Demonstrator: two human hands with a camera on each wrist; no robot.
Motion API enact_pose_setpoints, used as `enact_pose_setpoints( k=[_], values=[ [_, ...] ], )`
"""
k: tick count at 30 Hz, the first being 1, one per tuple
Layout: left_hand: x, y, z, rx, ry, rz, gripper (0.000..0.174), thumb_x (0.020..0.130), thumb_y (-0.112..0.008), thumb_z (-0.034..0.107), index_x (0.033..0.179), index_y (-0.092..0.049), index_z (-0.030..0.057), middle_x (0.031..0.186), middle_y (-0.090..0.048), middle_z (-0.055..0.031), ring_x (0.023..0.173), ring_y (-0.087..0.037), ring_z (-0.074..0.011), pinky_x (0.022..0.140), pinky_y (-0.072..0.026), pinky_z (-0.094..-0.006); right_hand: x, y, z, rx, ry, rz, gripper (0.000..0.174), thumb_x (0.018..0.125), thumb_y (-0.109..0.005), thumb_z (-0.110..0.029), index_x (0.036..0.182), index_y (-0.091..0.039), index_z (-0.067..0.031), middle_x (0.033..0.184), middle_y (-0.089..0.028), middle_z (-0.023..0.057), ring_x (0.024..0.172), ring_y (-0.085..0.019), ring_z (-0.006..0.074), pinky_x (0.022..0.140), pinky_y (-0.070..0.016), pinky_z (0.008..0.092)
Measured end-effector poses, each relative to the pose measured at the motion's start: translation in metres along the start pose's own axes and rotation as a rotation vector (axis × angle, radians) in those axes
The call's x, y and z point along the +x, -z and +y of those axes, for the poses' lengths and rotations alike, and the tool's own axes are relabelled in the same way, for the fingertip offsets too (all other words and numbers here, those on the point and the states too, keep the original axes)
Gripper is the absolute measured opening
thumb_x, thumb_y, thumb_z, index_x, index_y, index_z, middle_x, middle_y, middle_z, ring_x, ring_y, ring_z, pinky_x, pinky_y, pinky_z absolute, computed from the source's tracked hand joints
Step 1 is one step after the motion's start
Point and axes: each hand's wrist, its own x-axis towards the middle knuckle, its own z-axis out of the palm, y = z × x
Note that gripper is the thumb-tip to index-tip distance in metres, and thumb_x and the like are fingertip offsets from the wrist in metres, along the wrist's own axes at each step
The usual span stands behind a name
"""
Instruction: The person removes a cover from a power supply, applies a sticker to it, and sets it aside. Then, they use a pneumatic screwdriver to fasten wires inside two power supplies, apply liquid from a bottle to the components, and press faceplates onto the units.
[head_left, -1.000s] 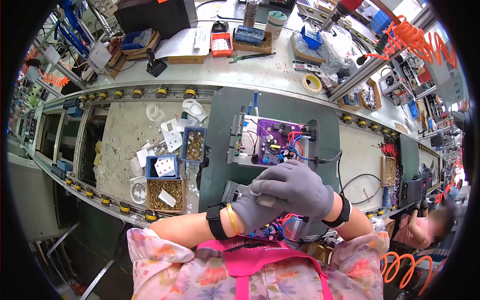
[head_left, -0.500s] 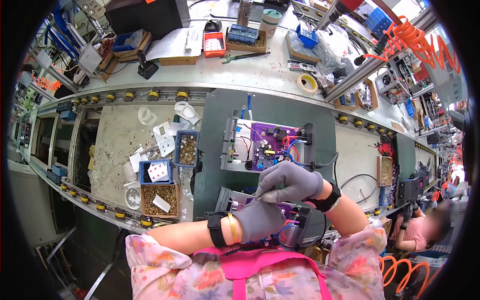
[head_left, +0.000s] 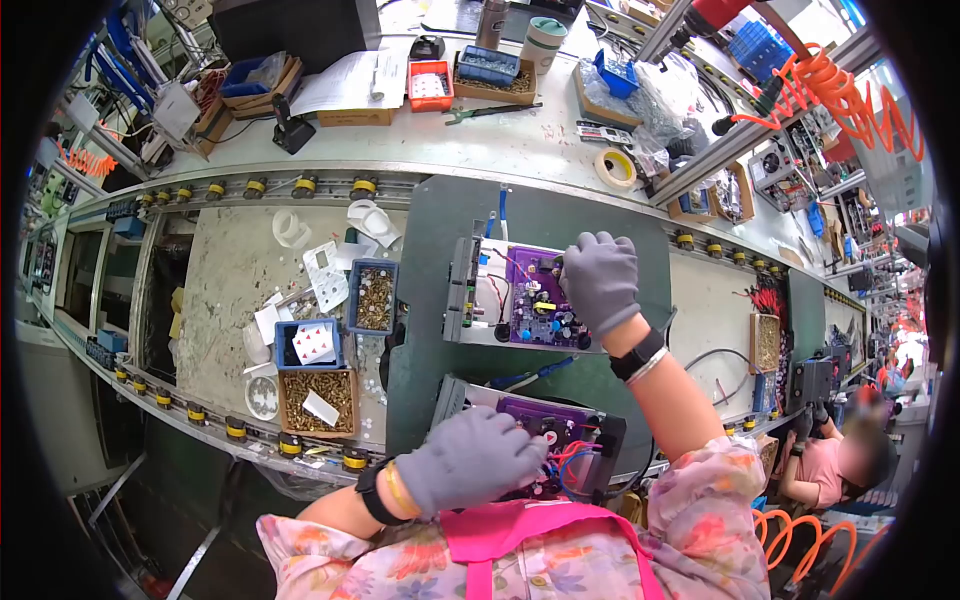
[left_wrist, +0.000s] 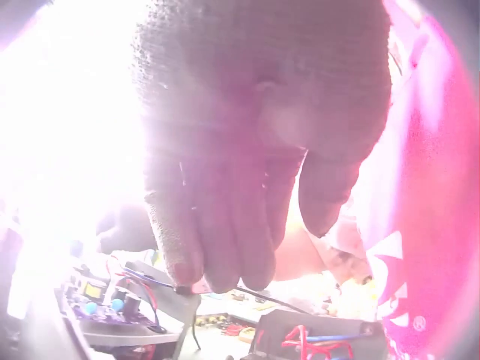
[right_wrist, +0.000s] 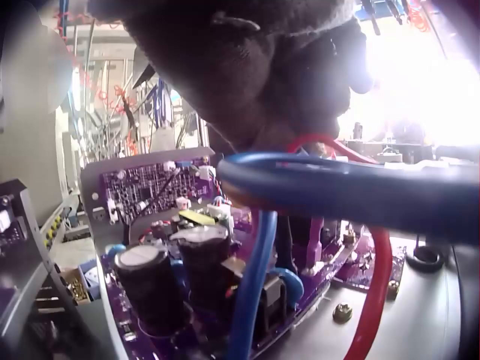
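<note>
head: left hand relaxed, right hand curled over purple board.

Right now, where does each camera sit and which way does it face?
Head: worn on the head, facing forward and down at the far circuit board; the left hand, right hand and floral sleeves show.
Left wrist: worn there, facing along the left hand's fingers; that hand and the pink apron show.
Right wrist: worn there, facing across the far circuit board beneath the right hand, past a blue wire.
Shared: head and right wrist show the right hand and far circuit board.
</note>
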Motion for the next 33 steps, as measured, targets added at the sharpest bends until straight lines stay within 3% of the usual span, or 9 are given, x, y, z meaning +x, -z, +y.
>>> enact_pose_setpoints(
  k=[8,11,13,15,19,21,23,28,33],
  values=[
    [-0.058,0.006,-0.012,-0.183,0.236,0.297,0.031,0.077,-0.068,0.026,0.103,-0.063,0.0086,0.079,-0.064,-0.0047,0.073,-0.062,-0.0215,0.065,-0.0492,-0.0339,-0.015,0.012,-0.022,-0.13,0.094,-0.348,0.017,0.072,-0.057,-0.01,0.081,-0.071,-0.0063,0.097,-0.061,0.0115,0.099,-0.051,0.0254,0.089,-0.0334,0.0394],
    [-0.086,-0.005,-0.024,-0.282,0.404,0.399,0.031,0.079,-0.068,0.022,0.105,-0.063,0.0055,0.082,-0.066,-0.0106,0.074,-0.064,-0.0252,0.067,-0.0513,-0.0338,-0.047,0.062,-0.008,0.523,0.147,-0.158,0.019,0.075,-0.063,-0.017,0.088,-0.069,-0.0046,0.099,-0.062,0.0102,0.1,-0.056,0.0257,0.092,-0.0401,0.0389],
    [-0.1,-0.018,-0.034,-0.393,0.581,0.531,0.03,0.081,-0.067,0.023,0.105,-0.063,0.0044,0.084,-0.066,-0.0129,0.076,-0.066,-0.0256,0.069,-0.0519,-0.0325,-0.079,0.08,0.002,0.686,-0.115,-0.173,0.026,0.075,-0.067,-0.021,0.093,-0.067,-0.0026,0.1,-0.063,0.0116,0.096,-0.06,0.0256,0.085,-0.0454,0.037],
    [-0.113,-0.037,-0.047,-0.605,0.872,0.496,0.029,0.084,-0.066,0.024,0.103,-0.063,0.0025,0.089,-0.067,-0.0139,0.081,-0.067,-0.0241,0.073,-0.0518,-0.031,-0.121,0.084,0.009,0.723,-0.304,-0.167,0.033,0.076,-0.069,-0.028,0.098,-0.065,-0.0029,0.098,-0.063,0.0124,0.09,-0.061,0.0272,0.078,-0.0482,0.0359],
    [-0.127,-0.085,-0.075,-0.649,0.959,0.3,0.039,0.089,-0.058,0.038,0.111,-0.059,0.005,0.094,-0.067,-0.0137,0.089,-0.065,-0.0255,0.076,-0.05,-0.0344,-0.217,0.061,0.0,0.708,-0.544,-0.298,0.052,0.078,-0.068,-0.04,0.114,-0.057,-0.0039,0.095,-0.063,0.0144,0.087,-0.061,0.0311,0.076,-0.0486,0.0373],
    [-0.124,-0.105,-0.085,-0.6,0.987,0.186,0.049,0.091,-0.048,0.048,0.117,-0.055,0.0077,0.1,-0.066,-0.0144,0.093,-0.063,-0.0273,0.079,-0.0484,-0.0368,-0.239,0.063,-0.018,1.181,-0.603,-0.465,0.058,0.079,-0.068,-0.036,0.121,-0.051,0.0012,0.098,-0.063,0.0208,0.091,-0.063,0.0331,0.08,-0.0487,0.0379],
    [-0.113,-0.118,-0.09,-0.596,0.948,0.196,0.051,0.092,-0.044,0.051,0.12,-0.054,0.009,0.104,-0.065,-0.0151,0.094,-0.063,-0.0282,0.081,-0.0481,-0.0373,-0.279,0.03,-0.041,1.117,-0.751,-0.391,0.057,0.079,-0.066,-0.03,0.122,-0.047,0.0016,0.092,-0.065,0.0208,0.088,-0.065,0.0327,0.077,-0.0491,0.0391],
    [-0.092,-0.143,-0.11,-1.253,1.019,0.221,0.062,0.094,-0.031,0.059,0.12,-0.056,0.0078,0.105,-0.064,-0.0064,0.09,-0.06,-0.0153,0.082,-0.0468,-0.0276,-0.299,0.032,-0.049,1.055,-0.626,-0.46,0.05,0.075,-0.052,-0.02,0.12,-0.045,0.0006,0.08,-0.061,0.0276,0.075,-0.059,0.0449,0.069,-0.0471,0.05],
    [-0.086,-0.134,-0.09,-1.582,1.048,0.211,0.059,0.092,-0.04,0.057,0.118,-0.057,0.0078,0.102,-0.064,-0.0069,0.089,-0.059,-0.0163,0.085,-0.0462,-0.0303,-0.335,0.065,-0.094,0.998,-0.661,-0.231,0.053,0.074,-0.057,-0.024,0.123,-0.046,-0.0069,0.088,-0.062,0.0233,0.078,-0.06,0.0427,0.069,-0.0485,0.048]
  ],
)
